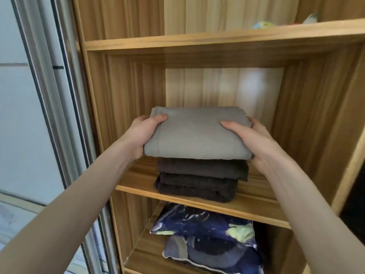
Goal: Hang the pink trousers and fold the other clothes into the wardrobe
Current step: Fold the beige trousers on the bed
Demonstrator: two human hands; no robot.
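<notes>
A folded grey garment (197,133) sits between both hands at the middle wardrobe compartment. My left hand (143,131) grips its left edge, thumb on top. My right hand (250,139) grips its right edge, thumb on top and fingers underneath. The grey garment lies on or just above a folded dark brown garment (203,168); I cannot tell whether they touch. Below that is a folded black garment (197,187), resting on the wooden shelf (246,206). No pink trousers are in view.
The wooden wardrobe (122,95) has a shelf above (217,39) with a colourful item (264,24) at its right. A dark blue patterned pillow (209,238) fills the compartment below. A sliding door frame (57,91) stands to the left.
</notes>
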